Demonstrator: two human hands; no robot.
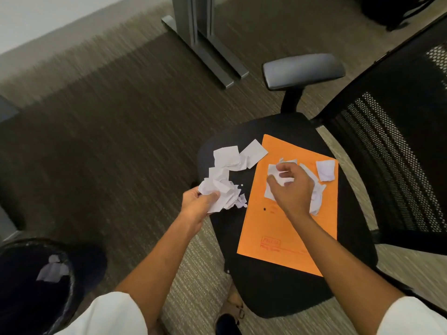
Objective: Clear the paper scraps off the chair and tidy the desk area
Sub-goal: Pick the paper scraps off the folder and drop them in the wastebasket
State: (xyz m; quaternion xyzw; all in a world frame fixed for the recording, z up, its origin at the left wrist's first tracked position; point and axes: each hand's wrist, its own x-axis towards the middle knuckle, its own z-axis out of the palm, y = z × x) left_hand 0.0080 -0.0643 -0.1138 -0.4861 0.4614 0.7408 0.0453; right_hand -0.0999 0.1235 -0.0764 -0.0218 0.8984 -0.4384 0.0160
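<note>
A black office chair [278,288] stands in front of me with an orange folder [290,228] flat on its seat. White paper scraps lie on the seat's far left [238,154] and on the folder's far right [326,169]. My left hand [197,205] is closed around a crumpled bunch of scraps [221,192] over the seat's left edge. My right hand [291,188] rests on the folder, fingers pinched on more white scraps [278,174].
A black bin [36,286] with a dark liner stands at the lower left with a few paper scraps inside. Grey desk legs [205,44] rise from the carpet beyond the chair. The chair's armrest [302,70] and mesh back [391,153] are to the right.
</note>
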